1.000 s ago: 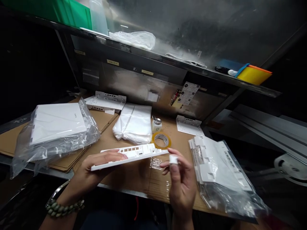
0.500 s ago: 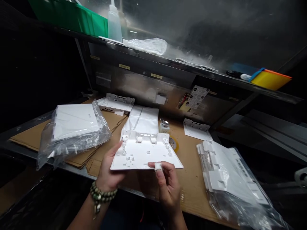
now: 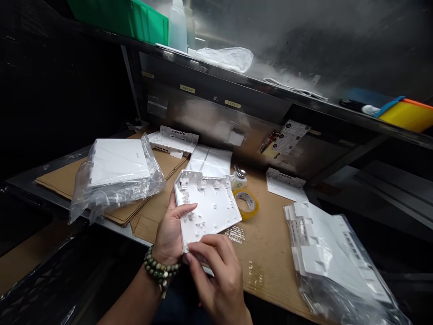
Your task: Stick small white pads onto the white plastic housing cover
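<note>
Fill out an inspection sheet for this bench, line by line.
Surface: cardboard-covered bench, with clear tape patches near the front edge.
Job's things: white plastic panel, ribbed side up, raised above the bench.
Clutter: bagged white covers on the left; bagged white panels on the right; tape roll; small bottle; loose panels at the back.
Hands: left hand grips the panel's left edge; right hand pinches its near corner.
Cables: nothing seen.
Surroundings: metal shelf above, with a green bin, a clear bottle and a yellow tray.
</note>
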Motion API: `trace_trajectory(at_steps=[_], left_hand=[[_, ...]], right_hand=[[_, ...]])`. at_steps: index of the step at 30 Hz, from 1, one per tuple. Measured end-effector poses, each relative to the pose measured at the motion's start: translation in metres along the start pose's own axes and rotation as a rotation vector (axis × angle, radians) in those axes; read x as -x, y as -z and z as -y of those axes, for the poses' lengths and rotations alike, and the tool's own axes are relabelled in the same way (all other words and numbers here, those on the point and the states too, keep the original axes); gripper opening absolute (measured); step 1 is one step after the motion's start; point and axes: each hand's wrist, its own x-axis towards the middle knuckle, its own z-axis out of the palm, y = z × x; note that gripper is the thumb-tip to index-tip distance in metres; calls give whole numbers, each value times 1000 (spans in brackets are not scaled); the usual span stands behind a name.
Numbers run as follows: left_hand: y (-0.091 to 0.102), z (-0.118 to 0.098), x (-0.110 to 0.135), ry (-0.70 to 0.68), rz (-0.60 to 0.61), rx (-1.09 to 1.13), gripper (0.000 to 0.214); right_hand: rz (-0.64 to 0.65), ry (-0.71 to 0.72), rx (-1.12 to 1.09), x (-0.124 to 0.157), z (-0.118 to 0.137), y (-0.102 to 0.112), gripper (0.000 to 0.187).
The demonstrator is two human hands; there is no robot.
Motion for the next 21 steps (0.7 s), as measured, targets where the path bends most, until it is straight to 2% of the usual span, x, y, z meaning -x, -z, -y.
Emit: trace_trajectory(at_steps=[4, 9, 12, 15, 17, 18, 21], left_hand=[[-1, -1, 0, -24, 19, 24, 84], [2, 0, -1, -23, 44, 16, 85], [15, -11, -5, -57, 3, -10, 86], [36, -30, -9, 0, -44, -43, 77], [50, -41, -10, 68, -12, -50, 76], [57, -45, -11, 80, -4, -31, 79], [72, -48, -14, 151, 28, 144, 91]], right_hand=[[-12, -14, 40, -1, 2, 6, 19], [-21, 43, 40, -2, 5, -2, 20], [-15, -8, 131, 1, -20, 11, 18], [-187, -157, 214, 6, -58, 39, 18], [-319, -224, 259, 10, -79, 56, 18], [-345, -235, 274, 11, -85, 62, 18], [-279, -203, 275, 10, -89, 66, 19]])
